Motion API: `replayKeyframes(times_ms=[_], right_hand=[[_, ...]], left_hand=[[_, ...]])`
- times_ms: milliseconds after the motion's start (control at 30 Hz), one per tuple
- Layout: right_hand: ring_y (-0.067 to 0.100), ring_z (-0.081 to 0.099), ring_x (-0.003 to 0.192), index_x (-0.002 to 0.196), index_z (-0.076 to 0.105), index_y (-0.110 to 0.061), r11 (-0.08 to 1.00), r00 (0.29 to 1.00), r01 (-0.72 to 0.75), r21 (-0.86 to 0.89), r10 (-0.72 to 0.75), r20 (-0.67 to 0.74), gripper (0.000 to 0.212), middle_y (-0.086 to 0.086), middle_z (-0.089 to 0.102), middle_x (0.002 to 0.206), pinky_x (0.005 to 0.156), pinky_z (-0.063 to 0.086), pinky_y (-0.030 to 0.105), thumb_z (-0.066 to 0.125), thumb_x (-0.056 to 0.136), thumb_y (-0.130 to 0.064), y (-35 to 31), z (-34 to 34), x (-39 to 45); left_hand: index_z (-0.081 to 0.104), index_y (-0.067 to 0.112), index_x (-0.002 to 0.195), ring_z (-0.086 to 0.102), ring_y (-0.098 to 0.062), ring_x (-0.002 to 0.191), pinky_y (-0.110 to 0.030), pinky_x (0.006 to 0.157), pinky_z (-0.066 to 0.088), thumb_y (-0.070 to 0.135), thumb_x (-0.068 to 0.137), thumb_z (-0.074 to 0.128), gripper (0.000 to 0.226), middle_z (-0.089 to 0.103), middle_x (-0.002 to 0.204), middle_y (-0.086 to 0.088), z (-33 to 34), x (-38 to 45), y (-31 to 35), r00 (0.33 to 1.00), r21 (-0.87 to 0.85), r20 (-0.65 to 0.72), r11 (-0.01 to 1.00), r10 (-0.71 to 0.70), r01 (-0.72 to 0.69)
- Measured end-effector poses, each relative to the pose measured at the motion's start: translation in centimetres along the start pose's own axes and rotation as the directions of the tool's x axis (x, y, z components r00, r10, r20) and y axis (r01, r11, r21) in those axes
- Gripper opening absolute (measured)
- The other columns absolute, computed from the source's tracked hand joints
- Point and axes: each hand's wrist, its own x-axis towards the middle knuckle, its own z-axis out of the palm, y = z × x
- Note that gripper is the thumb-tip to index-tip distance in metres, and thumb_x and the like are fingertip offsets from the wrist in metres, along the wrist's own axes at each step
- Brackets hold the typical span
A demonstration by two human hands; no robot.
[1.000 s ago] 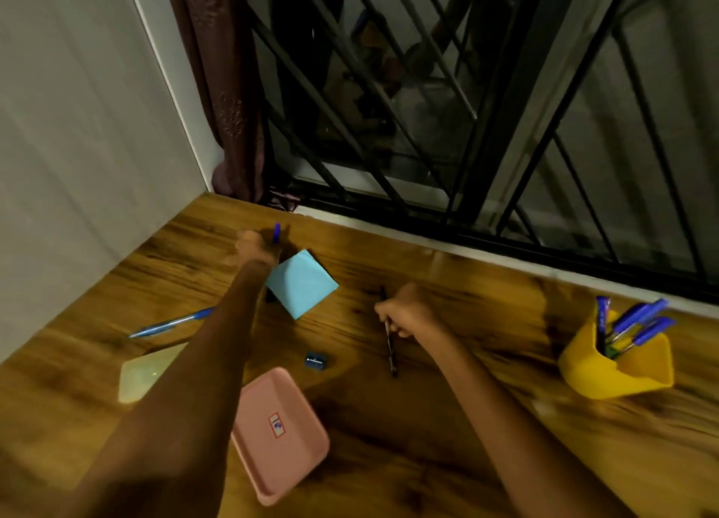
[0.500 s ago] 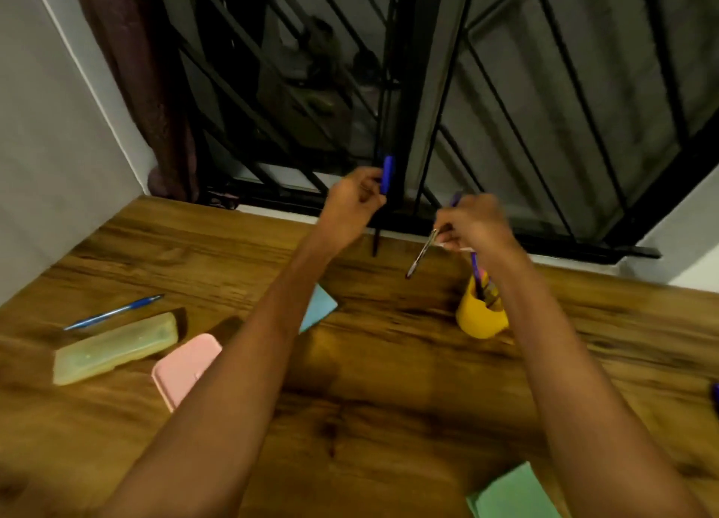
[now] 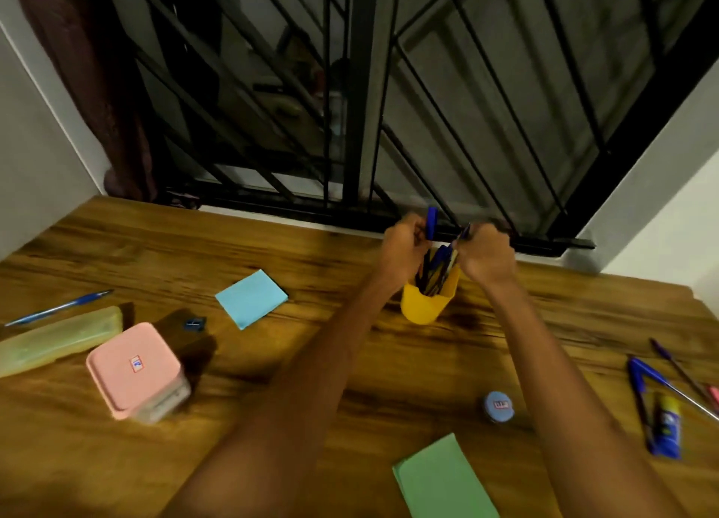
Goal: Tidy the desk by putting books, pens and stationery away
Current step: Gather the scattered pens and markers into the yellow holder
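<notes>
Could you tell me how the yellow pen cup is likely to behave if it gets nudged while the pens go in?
The yellow pen cup looks like light plastic, so it may slide. Its pens stand tall above the rim, so it could tip.

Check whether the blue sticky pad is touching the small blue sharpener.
Apart. The head view shows bare wood between the blue sticky pad and the sharpener.

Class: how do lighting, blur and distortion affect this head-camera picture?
Head view: dim, warm light; the pink box casts a hard shadow to its right; hands over the yellow cup are motion-blurred; the wide lens bows the desk edges.
</notes>
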Motion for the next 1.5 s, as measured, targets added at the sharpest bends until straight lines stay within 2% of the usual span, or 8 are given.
replayKeyframes(times_ms=[200,333,467,600,667,1033,1233,1500], right_hand=[[0.032,0.061,0.083,0.085,0.063,-0.006,0.996,0.995,0.032,-0.083,-0.025,0.094,0.012,0.017,0.067,0.091,0.061,0.040,0.031,0.054,0.088,-0.013,2.2,2.4,-0.5],[0.031,0.062,0.080,0.085,0.065,-0.007,0.999,0.999,0.031,-0.042,-0.030,0.021,0.011,0.016,0.067,0.092,0.062,0.048,0.032,0.063,0.082,-0.017,1.9,3.2,-0.8],[0.036,0.061,0.101,0.100,0.070,-0.006,0.986,0.981,0.141,0.092,-0.126,-0.150,0.019,0.018,0.068,0.106,0.079,0.049,0.035,0.064,0.087,-0.019,-1.9,3.2,-2.2],[0.028,0.065,0.096,0.091,0.073,-0.012,0.921,0.968,0.245,0.303,-0.252,-0.017,0.013,0.012,0.072,0.097,0.082,0.050,0.034,0.064,0.086,-0.021,-8.6,5.6,-4.0],[0.020,0.065,0.088,0.089,0.072,-0.014,0.884,0.934,0.307,0.353,-0.351,0.065,0.011,0.005,0.072,0.091,0.076,0.051,0.030,0.063,0.088,-0.020,-11.7,7.3,-5.1],[0.008,0.055,0.065,0.060,0.059,-0.023,0.839,0.728,0.296,0.457,-0.508,0.461,0.034,-0.006,0.060,0.066,0.076,0.047,0.033,0.057,0.086,0.000,-19.7,20.1,-11.0],[0.013,0.062,0.087,0.076,0.063,-0.019,0.836,0.674,0.319,0.446,-0.531,0.514,0.018,-0.004,0.064,0.082,0.083,0.048,0.028,0.058,0.090,-0.008,-21.1,22.7,-12.1],[0.007,0.058,0.071,0.062,0.058,-0.027,0.851,0.718,0.285,0.440,-0.494,0.490,0.034,-0.008,0.063,0.070,0.075,0.044,0.026,0.060,0.086,-0.003,-19.9,22.4,-10.2]], left_hand=[[0.060,0.005,0.108,0.061,-0.029,0.101,-0.039,0.088,0.052,-0.002,0.087,0.053,0.024,0.065,0.106,-0.015,2.2,-1.3,-2.6,0.991,0.157,0.022,0.980,-0.129,0.124],[0.058,0.014,0.121,0.045,-0.026,0.118,-0.040,0.101,0.041,0.007,0.082,0.063,0.040,0.055,0.126,-0.009,1.0,-1.9,-2.6,0.998,0.278,-0.043,0.959,-0.052,0.062],[0.061,0.008,0.112,0.058,-0.028,0.105,-0.042,0.094,0.049,0.001,0.086,0.055,0.028,0.057,0.112,-0.013,-3.9,-2.4,-3.6,0.993,0.194,-0.116,0.980,-0.026,0.048],[0.065,-0.001,0.105,0.063,-0.025,0.088,-0.022,0.079,0.048,-0.009,0.085,0.050,0.026,0.066,0.096,-0.013,-12.1,-3.9,-5.9,0.963,0.176,-0.238,0.970,-0.122,0.166],[0.065,-0.002,0.103,0.064,-0.027,0.088,-0.031,0.085,0.053,-0.017,0.080,0.043,0.035,0.068,0.093,-0.014,-16.9,-5.1,-8.1,0.947,0.191,-0.288,0.961,-0.140,0.200],[0.055,0.003,0.121,0.050,-0.037,0.120,-0.043,0.101,0.044,0.004,0.082,0.065,0.040,0.057,0.125,-0.020,-35.9,-12.3,-22.2,0.690,0.462,-0.545,0.516,-0.477,0.721],[0.052,0.003,0.121,0.047,-0.034,0.121,-0.043,0.103,0.042,0.007,0.089,0.056,0.032,0.053,0.127,-0.019,-36.8,-11.7,-24.4,0.720,0.584,-0.512,0.425,-0.468,0.692],[0.049,0.006,0.127,0.041,-0.033,0.129,-0.038,0.107,0.035,0.014,0.088,0.057,0.041,0.049,0.134,-0.017,-35.7,-9.4,-23.5,0.800,0.762,-0.393,0.326,-0.454,0.560]])
